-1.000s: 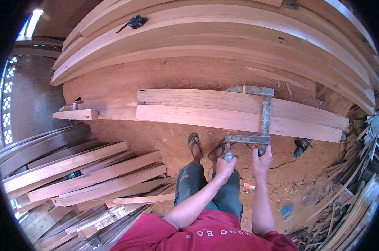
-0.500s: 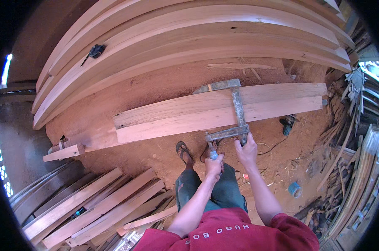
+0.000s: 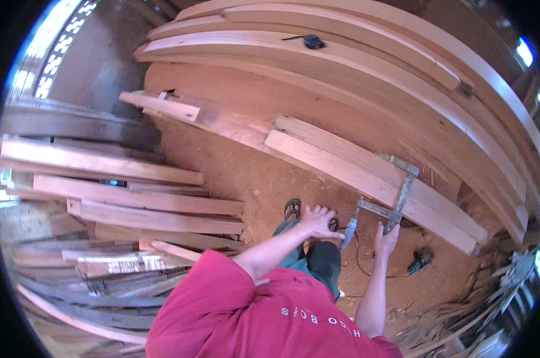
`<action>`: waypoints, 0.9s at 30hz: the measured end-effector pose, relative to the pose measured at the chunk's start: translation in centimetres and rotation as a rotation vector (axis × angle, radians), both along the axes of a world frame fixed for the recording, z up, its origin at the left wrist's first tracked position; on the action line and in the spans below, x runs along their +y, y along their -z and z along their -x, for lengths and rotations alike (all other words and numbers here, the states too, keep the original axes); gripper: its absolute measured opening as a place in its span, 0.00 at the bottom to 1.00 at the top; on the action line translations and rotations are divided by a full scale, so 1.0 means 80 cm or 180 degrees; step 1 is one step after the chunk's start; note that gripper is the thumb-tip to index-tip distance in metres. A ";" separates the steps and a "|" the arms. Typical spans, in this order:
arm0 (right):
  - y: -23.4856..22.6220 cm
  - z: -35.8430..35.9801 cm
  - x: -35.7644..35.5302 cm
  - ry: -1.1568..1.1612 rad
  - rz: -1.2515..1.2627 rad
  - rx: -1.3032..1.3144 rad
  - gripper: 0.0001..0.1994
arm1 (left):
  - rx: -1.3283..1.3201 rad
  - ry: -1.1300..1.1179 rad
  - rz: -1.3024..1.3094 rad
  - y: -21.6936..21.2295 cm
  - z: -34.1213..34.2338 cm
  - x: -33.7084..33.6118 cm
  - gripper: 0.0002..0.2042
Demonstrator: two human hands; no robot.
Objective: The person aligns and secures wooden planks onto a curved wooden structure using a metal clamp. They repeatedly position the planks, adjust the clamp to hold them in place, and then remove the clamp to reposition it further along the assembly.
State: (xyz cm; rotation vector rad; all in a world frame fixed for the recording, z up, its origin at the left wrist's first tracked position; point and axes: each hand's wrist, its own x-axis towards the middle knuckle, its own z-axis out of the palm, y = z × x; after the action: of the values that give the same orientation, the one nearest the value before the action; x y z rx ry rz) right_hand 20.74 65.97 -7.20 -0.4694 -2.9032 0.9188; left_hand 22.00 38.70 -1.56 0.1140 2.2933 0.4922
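Observation:
A worn metal bar clamp [image 3: 406, 192] spans two wooden boards [image 3: 341, 160] lying side by side, one jaw at their far edge and the other at their near side. My right hand [image 3: 387, 240] is wrapped round the near end of the clamp's bar. My left hand [image 3: 319, 222] is off the clamp, its fingers spread and nothing in them. It is beside the clamp's screw handle [image 3: 350, 231], which hangs toward me; the thumb reaches close to it, and I cannot tell whether they touch.
Long curved beams [image 3: 341, 77] lie beyond the boards, with a black tape measure [image 3: 313, 42] on one. Stacked timbers [image 3: 138, 194] fill the left side. A short wood block [image 3: 168, 107] sits past the boards' left end. A corded power tool [image 3: 421, 261] lies on the dusty ground at right.
My left hand has let go of the clamp's screw handle and opened. My right hand still holds the bar. The view has turned leftward, so the boards now slant down to the right.

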 end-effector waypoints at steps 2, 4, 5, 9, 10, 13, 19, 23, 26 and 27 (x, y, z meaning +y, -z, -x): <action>-0.036 0.001 -0.008 -0.0063 0.0273 -0.0399 0.35 | -0.0659 -0.0035 0.0174 0.010 -0.009 -0.066 0.43; -0.045 -0.004 -0.009 -0.0048 0.0193 -0.0222 0.33 | -0.0783 -0.0930 0.0064 0.064 -0.035 -0.143 0.44; -0.054 -0.004 -0.006 -0.0008 -0.0040 0.0013 0.32 | 0.0060 -0.0882 0.0538 0.059 -0.051 -0.162 0.44; -0.118 -0.001 -0.029 0.0043 -0.0364 0.0679 0.27 | 0.0373 -0.2119 0.0728 -0.026 -0.069 -0.229 0.43; -0.129 0.005 -0.041 0.0031 -0.0300 0.0791 0.26 | 0.0508 -0.2460 0.0593 0.004 -0.090 -0.260 0.43; -0.149 0.028 -0.071 0.0002 -0.0062 0.0833 0.20 | 0.0951 -0.2632 0.0499 0.065 -0.118 -0.325 0.40; -0.161 0.062 -0.145 0.0733 0.0635 0.0640 0.12 | 0.1305 -0.2138 0.0304 0.078 -0.037 -0.387 0.29; -0.147 0.035 -0.212 0.1033 0.0166 0.0157 0.16 | 0.2157 -0.1725 -0.0148 0.066 0.069 -0.444 0.24; -0.143 -0.030 -0.252 0.1267 -0.0551 0.0620 0.14 | 0.2309 -0.1542 -0.0509 0.033 0.156 -0.453 0.24; -0.139 -0.045 -0.271 0.1338 -0.0700 0.0846 0.14 | 0.2507 -0.1413 -0.0559 0.024 0.188 -0.450 0.24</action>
State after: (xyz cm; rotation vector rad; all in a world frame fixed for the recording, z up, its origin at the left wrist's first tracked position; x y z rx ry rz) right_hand 24.35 44.31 3.93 -0.8244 -2.4856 0.5458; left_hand 6.94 2.70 -3.45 -0.1507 3.0561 1.0174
